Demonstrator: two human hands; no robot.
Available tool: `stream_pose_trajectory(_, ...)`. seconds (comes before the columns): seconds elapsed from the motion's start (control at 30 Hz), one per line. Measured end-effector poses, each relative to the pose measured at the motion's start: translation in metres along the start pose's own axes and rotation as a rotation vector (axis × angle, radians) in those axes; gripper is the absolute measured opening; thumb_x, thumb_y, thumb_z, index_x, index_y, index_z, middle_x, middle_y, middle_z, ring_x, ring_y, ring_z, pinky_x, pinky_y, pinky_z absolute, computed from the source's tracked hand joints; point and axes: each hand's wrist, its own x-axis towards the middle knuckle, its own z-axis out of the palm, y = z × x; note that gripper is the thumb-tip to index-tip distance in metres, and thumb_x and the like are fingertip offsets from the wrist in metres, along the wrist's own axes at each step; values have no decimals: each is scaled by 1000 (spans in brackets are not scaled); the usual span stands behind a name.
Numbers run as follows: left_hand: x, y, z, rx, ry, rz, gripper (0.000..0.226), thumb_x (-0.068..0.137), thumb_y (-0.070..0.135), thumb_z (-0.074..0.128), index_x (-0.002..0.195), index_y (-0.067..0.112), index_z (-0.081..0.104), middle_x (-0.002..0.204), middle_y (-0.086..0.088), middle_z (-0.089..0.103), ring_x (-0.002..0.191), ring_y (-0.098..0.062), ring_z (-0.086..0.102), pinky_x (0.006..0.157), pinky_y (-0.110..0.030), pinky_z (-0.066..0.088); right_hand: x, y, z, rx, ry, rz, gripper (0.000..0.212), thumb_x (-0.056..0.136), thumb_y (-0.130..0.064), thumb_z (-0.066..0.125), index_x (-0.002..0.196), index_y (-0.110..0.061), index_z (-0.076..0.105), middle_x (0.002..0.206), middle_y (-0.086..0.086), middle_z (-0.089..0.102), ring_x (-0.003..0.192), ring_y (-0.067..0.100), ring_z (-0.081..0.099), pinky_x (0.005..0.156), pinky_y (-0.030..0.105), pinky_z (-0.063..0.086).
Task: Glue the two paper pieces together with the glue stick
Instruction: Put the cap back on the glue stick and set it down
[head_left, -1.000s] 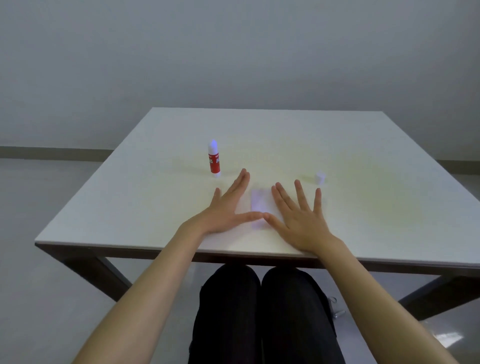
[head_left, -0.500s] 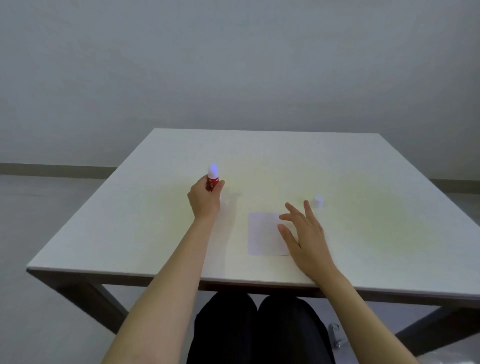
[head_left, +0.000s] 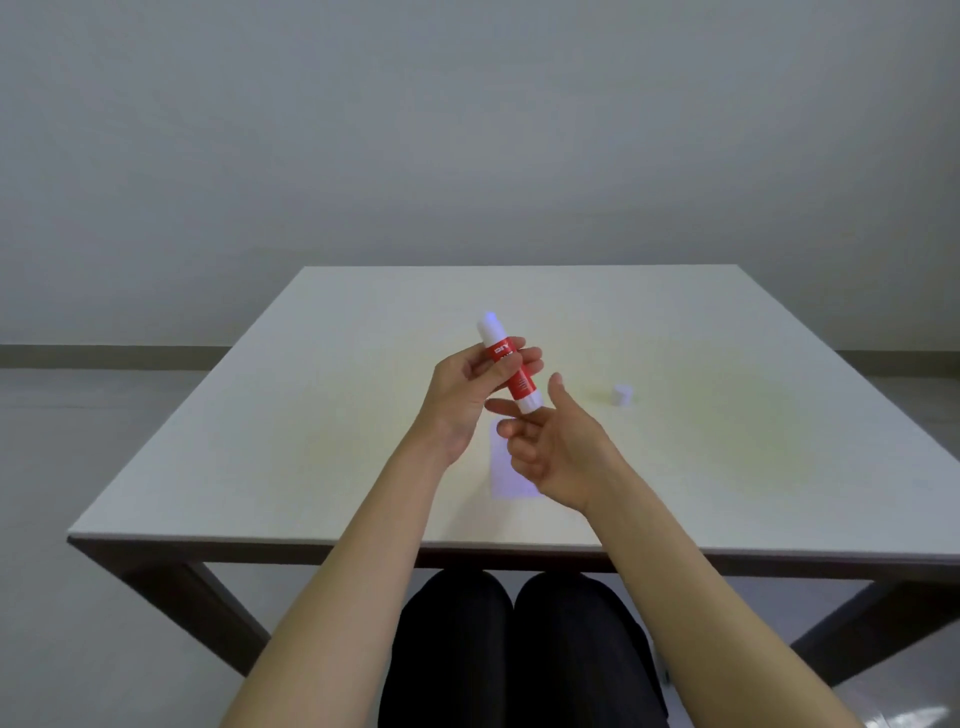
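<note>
My left hand (head_left: 467, 395) grips a red and white glue stick (head_left: 511, 371) and holds it tilted above the table, its uncapped tip pointing up and away. My right hand (head_left: 556, 447) is raised just under the stick's white base, fingers curled and apart, the index finger touching or nearly touching that base. A white paper piece (head_left: 504, 475) lies flat on the table below both hands, partly hidden by my right hand. I cannot tell whether it is one sheet or two stacked. The white cap (head_left: 622, 394) stands on the table to the right.
The white table (head_left: 311, 415) has its front edge close to me, with my dark-clad legs (head_left: 519, 649) under it. A plain grey wall stands behind the far edge.
My left hand lifted the glue stick off the table and brought it toward the middle. My right hand rose from the paper up to the stick's base.
</note>
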Motion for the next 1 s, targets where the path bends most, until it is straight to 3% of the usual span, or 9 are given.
stream_pose_trajectory(0.17,-8,2,3,28,55,31,11,88,9,61,96,10,68,89,-2,77,88,-19,71,70,-24,53,-2,1,4,66,-93,-48,39,94,-44,50,88,-11,67,56,0,54,37,9,31,34,17,28)
stream_pose_trajectory(0.37,-13,-4,15,-42,175,15,7,81,10,70,87,11,70,81,-3,77,84,-22,73,82,-29,56,1,26,-1,-848,433,-910,12,88,-25,63,81,-15,67,52,-12,44,48,6,41,49,14,32)
stream_pose_trajectory(0.47,-15,-3,12,11,210,-2,7,78,12,72,86,12,71,80,-3,77,86,-24,72,88,-34,54,-2,13,-9,-819,270,-698,31,86,-39,63,88,-9,70,56,-7,61,46,8,51,51,17,40)
stream_pose_trajectory(0.57,-15,1,6,-4,192,0,9,80,11,70,90,11,69,80,-1,77,86,-20,73,81,-26,54,-7,-3,-12,-357,-89,-120,61,94,-57,35,100,-5,66,68,8,71,47,18,57,49,24,48)
stream_pose_trajectory(0.63,-16,5,6,-4,159,4,10,81,12,70,91,10,69,81,-1,77,86,-20,73,74,-22,55,-7,-5,-15,-89,-222,17,56,98,-49,33,100,-1,63,62,7,66,44,16,54,46,22,48)
stream_pose_trajectory(0.77,-14,10,10,40,158,24,9,81,12,70,89,11,70,81,-1,77,86,-21,73,78,-26,56,-4,4,-9,-48,-181,-222,24,98,-23,48,91,-4,58,65,8,64,48,14,59,50,21,51)
stream_pose_trajectory(0.83,-15,10,10,49,170,29,9,81,11,70,89,11,70,82,-2,77,87,-22,73,82,-29,55,-3,14,-7,-393,16,-576,9,91,-12,59,86,-12,52,75,10,66,56,18,65,56,25,53)
stream_pose_trajectory(0.9,-17,9,9,51,173,26,10,80,12,71,89,11,71,83,-3,77,88,-23,73,83,-28,55,0,23,-8,-725,245,-831,26,83,-10,67,82,-23,45,79,5,65,61,20,66,57,27,53)
stream_pose_trajectory(1.0,-19,7,9,64,177,28,10,79,13,72,88,12,71,81,-1,77,83,-19,74,81,-25,56,-3,17,-3,-538,118,-585,33,82,-31,71,104,-17,51,81,8,66,56,21,66,56,29,55)
